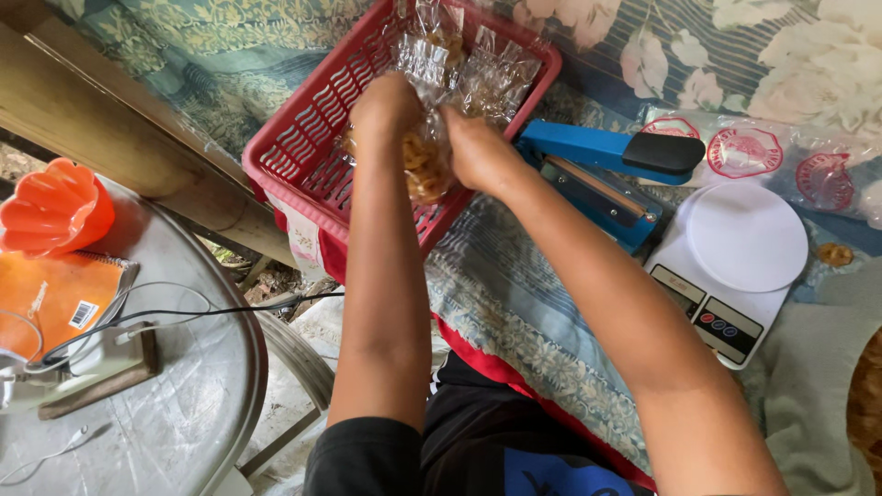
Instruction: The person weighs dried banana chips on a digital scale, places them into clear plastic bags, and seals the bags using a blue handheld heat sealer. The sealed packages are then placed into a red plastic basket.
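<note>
Hands at work over a red basket [303, 152] on a floral bedspread [514, 303]: left hand [386, 108] and right hand [478, 147] both clamped on a clear bag of snacks [424, 165], held between them just above the basket's near rim. Inside the bag, golden ring-shaped pieces, bunched low. Further back in the basket, more filled clear packets [459, 60], piled against its far wall. Just right of the basket and close beside the right hand, a blue heat sealer [597, 152] with a black handle, arm raised. Next to that, a white kitchen scale [735, 257] with a round white plate, and beyond it a strip of clear bags with red round labels [763, 152]. One loose snack piece [834, 253] lying on the bedspread, just right of the scale. At far left, well apart from the hands, a round grey metal bench [175, 404] carrying an orange fluted cup [55, 207], an orange notebook [55, 298] and a tangle of black and white cables [165, 312]. Seen from above, along both bare forearms.
</note>
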